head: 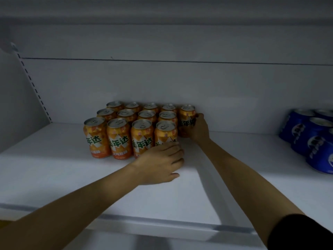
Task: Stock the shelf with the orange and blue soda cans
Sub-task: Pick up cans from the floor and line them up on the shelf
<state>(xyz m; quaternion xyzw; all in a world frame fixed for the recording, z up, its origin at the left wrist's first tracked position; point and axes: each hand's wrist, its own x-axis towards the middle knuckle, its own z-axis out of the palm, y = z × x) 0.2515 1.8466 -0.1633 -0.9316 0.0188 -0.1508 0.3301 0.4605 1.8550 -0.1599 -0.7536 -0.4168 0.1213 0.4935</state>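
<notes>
On the white metal shelf (54, 174), your right hand (199, 128) grips an upright orange aluminium soda can (186, 114) beside the block; your left hand (160, 162), fingers relaxed, touches the front-row can (165, 134). Shoving could topple neighbours.

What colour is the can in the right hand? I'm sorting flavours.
Orange can, green lettering, gripped by the right hand; head view.

The round orange soda cans (119, 139) have glossy printed metal walls and dull silver lids. The blue metal cans (313, 141) at 3 o'clock shine too. The white shelf (54, 168) looks smooth, matt.
</notes>
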